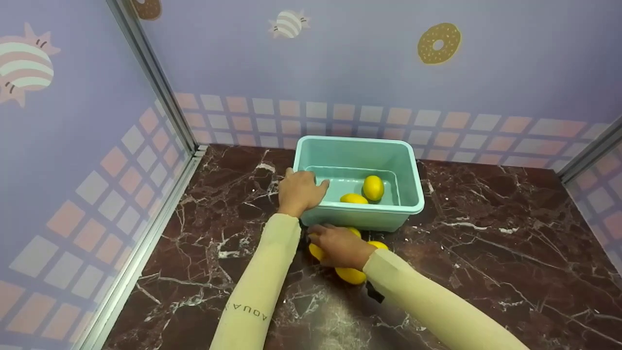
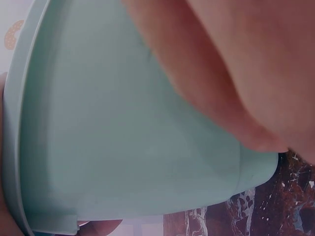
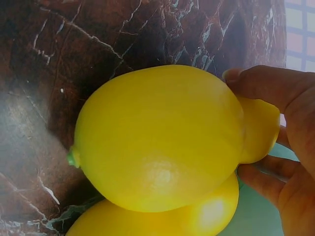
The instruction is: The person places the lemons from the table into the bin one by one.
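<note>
A light green plastic bin (image 1: 359,216) stands against the back wall with two lemons inside, one lemon (image 1: 373,188) at its right and another lemon (image 1: 354,198) near the front wall. My left hand (image 1: 300,191) grips the bin's left rim; the left wrist view shows its fingers (image 2: 197,73) across the bin's wall. In front of the bin, my right hand (image 1: 342,245) reaches over a group of lemons. Its thumb and fingers are around the far lemon (image 3: 261,130), partly hidden by a nearer lemon (image 3: 162,137) with a green tip. Another lemon (image 3: 162,221) lies beside that one.
Dark red marbled tabletop (image 1: 486,272) spreads around the bin. A purple patterned wall (image 1: 359,73) rises right behind it, and a side panel with a metal rail (image 1: 141,287) borders the left. More lemons, such as this lemon (image 1: 351,276), lie beneath my right wrist.
</note>
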Available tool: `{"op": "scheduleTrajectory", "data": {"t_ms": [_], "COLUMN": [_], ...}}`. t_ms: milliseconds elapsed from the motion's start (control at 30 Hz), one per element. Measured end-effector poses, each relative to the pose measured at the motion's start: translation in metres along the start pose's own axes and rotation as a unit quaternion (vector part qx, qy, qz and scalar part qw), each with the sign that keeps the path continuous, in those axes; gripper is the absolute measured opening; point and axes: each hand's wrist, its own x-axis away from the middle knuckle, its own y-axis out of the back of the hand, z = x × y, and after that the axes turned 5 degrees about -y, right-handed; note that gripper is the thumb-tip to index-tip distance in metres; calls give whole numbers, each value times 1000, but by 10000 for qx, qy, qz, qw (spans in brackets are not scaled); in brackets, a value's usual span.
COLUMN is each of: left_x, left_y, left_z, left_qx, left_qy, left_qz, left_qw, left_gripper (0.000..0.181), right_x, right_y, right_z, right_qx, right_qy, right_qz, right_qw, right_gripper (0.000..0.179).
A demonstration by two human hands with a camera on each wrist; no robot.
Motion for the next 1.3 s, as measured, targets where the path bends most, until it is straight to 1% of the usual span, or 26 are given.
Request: {"op": "scheduleTrajectory", "data": {"t_ms": [367,800,1033,1300], "left_x": [0,-1,0,0], "left_y": [0,0,1,1], "left_z": [0,-1,-1,-1], "left_qx": [-87,-133,-34,-83], "left_qy": [-16,21,-4,-47], "left_qz": [4,40,63,82], "left_qw": [10000,9999,10000,9999], "left_gripper": [51,54,52,54], "right_x": [4,8,10,12], "right_y": [2,6,10,14], "right_z": [1,3,5,2], "right_qx": [93,257,136,71], "right_qy": [-71,-21,29,-16], "right_qz": [116,61,43,50], "right_qw": [9999,9996,9999,10000], "right_gripper": [50,50,49,54]}}
